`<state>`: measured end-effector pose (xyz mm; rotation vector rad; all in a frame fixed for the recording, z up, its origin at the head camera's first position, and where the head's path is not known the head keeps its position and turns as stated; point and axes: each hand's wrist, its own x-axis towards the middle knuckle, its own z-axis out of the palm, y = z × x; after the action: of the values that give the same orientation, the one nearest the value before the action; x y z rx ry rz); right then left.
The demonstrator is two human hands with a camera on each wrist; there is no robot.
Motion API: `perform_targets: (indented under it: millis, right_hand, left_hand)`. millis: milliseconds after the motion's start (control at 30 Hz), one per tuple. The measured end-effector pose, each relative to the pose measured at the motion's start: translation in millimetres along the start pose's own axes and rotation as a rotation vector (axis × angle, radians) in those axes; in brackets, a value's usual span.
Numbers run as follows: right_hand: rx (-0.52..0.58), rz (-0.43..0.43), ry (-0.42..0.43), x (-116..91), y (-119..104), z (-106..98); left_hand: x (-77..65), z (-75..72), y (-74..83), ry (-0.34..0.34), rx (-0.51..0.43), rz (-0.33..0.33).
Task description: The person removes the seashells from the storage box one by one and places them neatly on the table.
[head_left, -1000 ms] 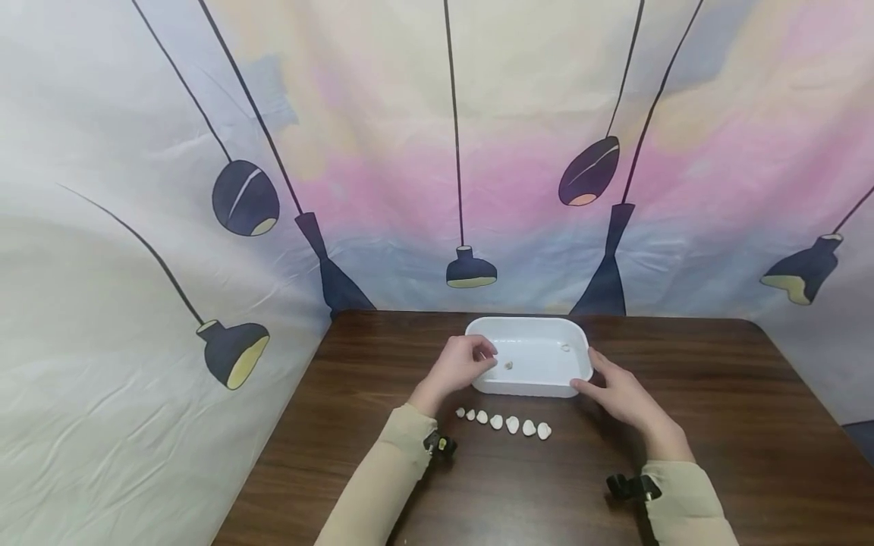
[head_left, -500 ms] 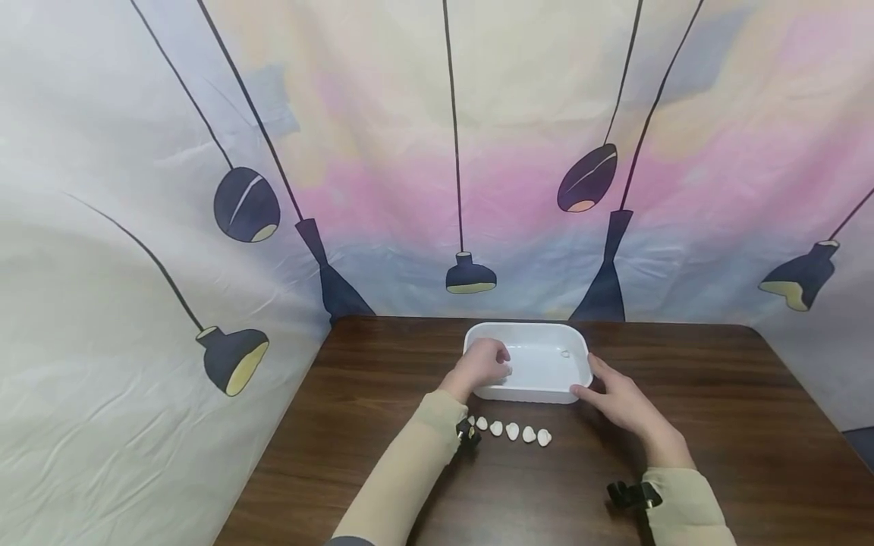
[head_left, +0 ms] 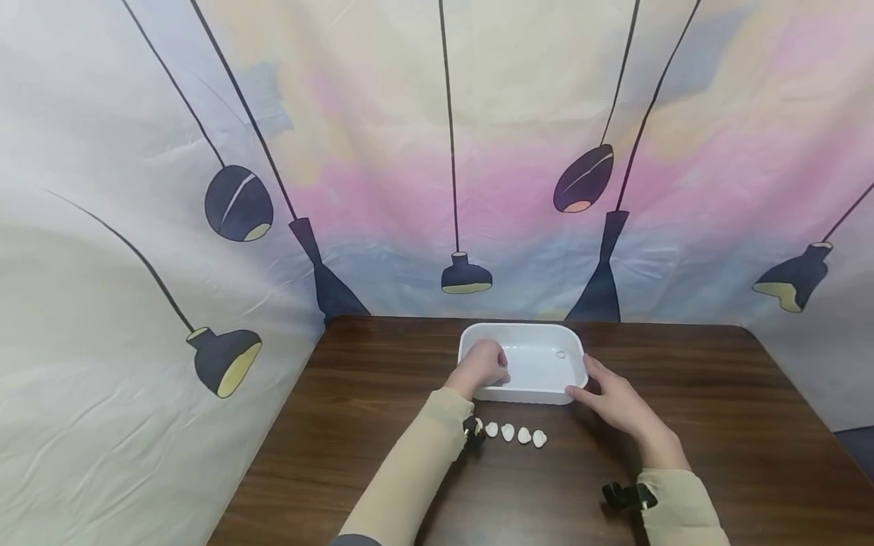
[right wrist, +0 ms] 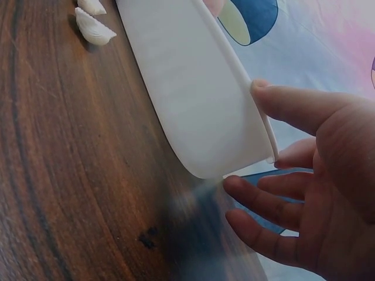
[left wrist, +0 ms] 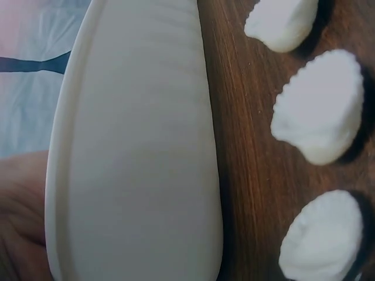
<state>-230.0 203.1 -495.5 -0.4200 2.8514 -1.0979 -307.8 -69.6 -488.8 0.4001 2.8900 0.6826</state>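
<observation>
My left hand [head_left: 481,364] reaches over the near rim into the white plastic tray [head_left: 529,396], fingers curled down to its floor at the left. They pinch at the spot of a small pale seashell, which the fingers hide. My right hand [head_left: 617,398] holds the tray's near right corner. In the right wrist view its thumb [right wrist: 293,105] presses the rim and the other fingers lie against the end wall. Another small shell [head_left: 560,354] lies inside the tray at the right. Before the tray runs a row of white seashells [head_left: 523,435], its left end hidden by my left wrist.
A dark brown wooden table [head_left: 382,356] bears the tray and shells. Behind it hangs a cloth backdrop [head_left: 382,152] printed with lamps. A black wrist camera [head_left: 473,430] sits over the row's left end; another camera [head_left: 624,497] is on the right wrist.
My left hand has moved right and down into the tray, over the small shell that lay visible there. My right hand has kept its hold on the tray's corner.
</observation>
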Motion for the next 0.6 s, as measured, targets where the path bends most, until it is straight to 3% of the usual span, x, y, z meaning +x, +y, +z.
perform_targets:
  millis: [600]
  right_hand:
    - [0.011,0.023,0.005,-0.5,-1.7,-0.1]
  left_hand:
    - [2.6,3.6,-2.0,-0.008,-0.033,-0.056]
